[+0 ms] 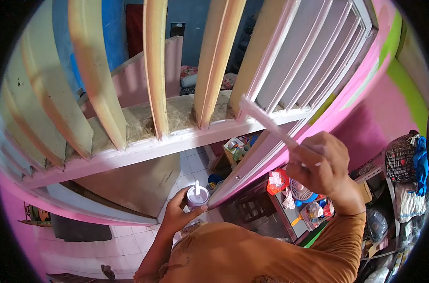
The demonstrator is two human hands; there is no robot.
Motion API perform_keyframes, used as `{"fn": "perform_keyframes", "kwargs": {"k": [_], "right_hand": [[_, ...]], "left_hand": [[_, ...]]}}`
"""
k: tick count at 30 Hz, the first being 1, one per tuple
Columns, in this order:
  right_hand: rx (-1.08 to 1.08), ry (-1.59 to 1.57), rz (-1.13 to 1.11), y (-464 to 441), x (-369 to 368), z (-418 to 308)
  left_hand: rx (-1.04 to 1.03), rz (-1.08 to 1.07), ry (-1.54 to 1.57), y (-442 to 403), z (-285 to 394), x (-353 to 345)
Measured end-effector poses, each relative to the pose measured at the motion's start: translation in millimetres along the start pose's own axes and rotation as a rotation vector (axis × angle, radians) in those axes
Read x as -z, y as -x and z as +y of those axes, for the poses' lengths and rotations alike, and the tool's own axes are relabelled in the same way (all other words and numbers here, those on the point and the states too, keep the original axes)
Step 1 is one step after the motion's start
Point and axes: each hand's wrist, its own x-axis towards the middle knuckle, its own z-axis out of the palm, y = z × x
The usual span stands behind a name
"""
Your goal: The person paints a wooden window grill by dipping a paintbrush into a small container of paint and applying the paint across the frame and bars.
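Observation:
My left hand (182, 210) is wrapped round a small open can (193, 203) of pale, paint-like stuff, held low in front of my body. A white stick (197, 188) stands in the can. Raised on the right, my right hand (319, 162) is closed on the handle of a whitish paintbrush (270, 123), slightly smeared by motion. The brush points up and left, its far end by the lower edge of the slatted opening; whether it touches cannot be made out. Nearest it are a cream wooden slat (258, 61) and the white sill (181, 123), which looks dirty on top.
Several upright slats (155, 70) cross the opening, with a room behind. Below stands a brown door panel (129, 188) by the tiled floor (186, 165). To the right, a table holds a fan (300, 189) and clutter; a loaded shelf (389, 203) stands beyond.

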Motion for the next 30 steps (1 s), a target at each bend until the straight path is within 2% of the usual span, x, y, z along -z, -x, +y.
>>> {"fn": "perform_keyframes", "kwargs": {"k": [2,8,10,11,12,15,18,23,26,28,30], "right_hand": [[0.031,-0.053,-0.072,9,-5,0],[-0.008,-0.094,0.035,14,-8,7],[-0.032,-0.145,-0.085,15,-4,4],[-0.041,-0.145,-0.073,19,-5,8],[-0.051,-0.168,-0.012,26,-6,15],[-0.266,-0.236,0.195,32,6,21],[-0.435,-0.336,0.241,45,8,22],[-0.431,-0.487,0.214,64,-20,15],[-0.461,-0.533,0.246,63,-28,20],[-0.421,-0.477,0.397,56,-27,29],[-0.417,-0.443,0.431,59,-24,34]], "left_hand": [[0.012,0.004,-0.029,0,4,-2],[0.001,-0.015,0.028,-4,-8,-8],[0.005,-0.01,0.009,-3,-10,-9],[0.011,0.001,0.005,-3,-9,-9],[0.028,-0.002,-0.025,-2,-2,-11],[0.053,0.01,-0.031,-1,0,-12],[0.065,0.035,0.014,1,-6,-13],[0.099,0.078,-0.013,2,-7,-19],[0.045,0.075,-0.054,1,-3,-23],[0.054,0.087,-0.059,1,2,-28],[0.047,0.1,-0.038,-1,4,-32]]}}
